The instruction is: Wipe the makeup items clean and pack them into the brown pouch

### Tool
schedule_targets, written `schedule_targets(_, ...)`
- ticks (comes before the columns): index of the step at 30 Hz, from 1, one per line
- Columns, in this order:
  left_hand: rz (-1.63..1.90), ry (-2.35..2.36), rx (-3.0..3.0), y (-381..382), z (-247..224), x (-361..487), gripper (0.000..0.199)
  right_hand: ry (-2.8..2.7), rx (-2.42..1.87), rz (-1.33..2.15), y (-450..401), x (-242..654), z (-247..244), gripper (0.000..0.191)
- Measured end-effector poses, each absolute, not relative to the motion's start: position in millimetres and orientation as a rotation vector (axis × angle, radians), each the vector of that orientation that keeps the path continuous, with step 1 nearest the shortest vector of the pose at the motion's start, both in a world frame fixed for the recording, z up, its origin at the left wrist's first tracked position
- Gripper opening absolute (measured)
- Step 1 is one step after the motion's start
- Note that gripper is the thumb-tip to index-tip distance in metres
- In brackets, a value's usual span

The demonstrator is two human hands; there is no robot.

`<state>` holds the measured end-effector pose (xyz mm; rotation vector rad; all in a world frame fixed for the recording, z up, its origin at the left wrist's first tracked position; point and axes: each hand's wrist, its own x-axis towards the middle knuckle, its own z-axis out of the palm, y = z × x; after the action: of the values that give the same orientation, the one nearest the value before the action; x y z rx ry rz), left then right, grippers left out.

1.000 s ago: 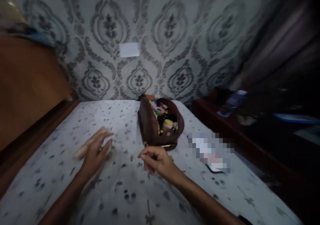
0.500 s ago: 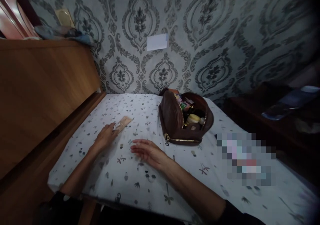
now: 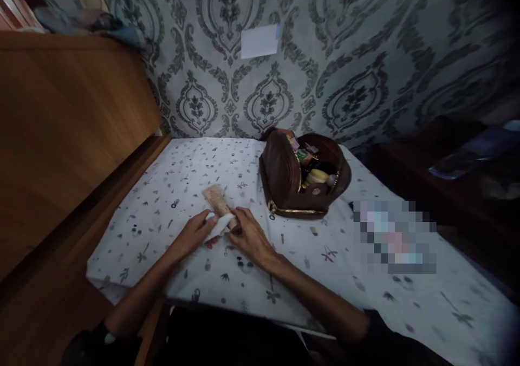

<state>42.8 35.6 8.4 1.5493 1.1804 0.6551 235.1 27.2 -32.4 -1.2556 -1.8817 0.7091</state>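
Note:
A beige squeeze tube (image 3: 216, 198) with a dark cap end lies between my hands, just over the white patterned cloth. My right hand (image 3: 252, 237) is closed round the capped end of the tube. On the other side, my left hand (image 3: 193, 237) pinches a white tissue or wipe (image 3: 219, 225) that rests against the tube near its cap. Part of the tube is covered by the white piece and my fingers. Beyond my right hand stands an open brown toiletry bag (image 3: 280, 176) with a gold zip, holding several small cosmetic items.
The patterned cloth (image 3: 154, 198) covers the tabletop. At the left rises a wooden cabinet (image 3: 73, 106). A blurred-out item (image 3: 394, 236) lies on the right side. A white card (image 3: 260, 41) is on the wallpapered wall, and a dark surface with a clear object (image 3: 459, 163) stands far right.
My left hand has brought the tube to the right, and its far end now tips leftward. My right hand has closed on the capped end. The white tissue shows more. The view has shifted downward.

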Motion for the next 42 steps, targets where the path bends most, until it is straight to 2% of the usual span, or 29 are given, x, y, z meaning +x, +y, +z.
schedule_targets(4, 0.763, 1.321, 1.748, 38.9, 13.8, 32.0, 0.033, -1.884, -1.300, 0.637, 24.7, 237.3, -32.3, 0.043)
schedule_targets(9, 1.004, 1.400, 2.310, 42.8, 26.5, 32.8, 0.008, -1.841, -1.284, 0.589, 26.3, 235.0, -30.2, 0.036)
schedule_targets(14, 0.982, 1.083, 2.665, 42.0, 15.3, 53.7, 0.033, -1.753, -1.239, 0.632, 26.4, 239.9, -34.7, 0.046)
schedule_targets(18, 0.880, 0.853, 2.950, 38.1, -8.0, 69.5, 0.036, -1.738, -1.272, 0.771, 24.1, 245.1, -36.5, 0.068)
schedule_targets(21, 0.923, 0.855, 2.979, 38.6, -16.8, 72.6, 0.037, -1.736, -1.276, 0.806, 24.4, 245.9, -37.9, 0.075)
schedule_targets(33, 0.969, 1.007, 2.852, 66.6, -23.6, 40.5, 0.044, -1.712, -1.235, 0.873, 24.6, 247.5, -36.5, 0.070)
schedule_targets(42, 0.837, 1.435, 2.673, 98.0, -32.3, -2.0, 0.054, -1.796, -1.172, 0.735, 25.9, 250.0, -39.0, 0.041)
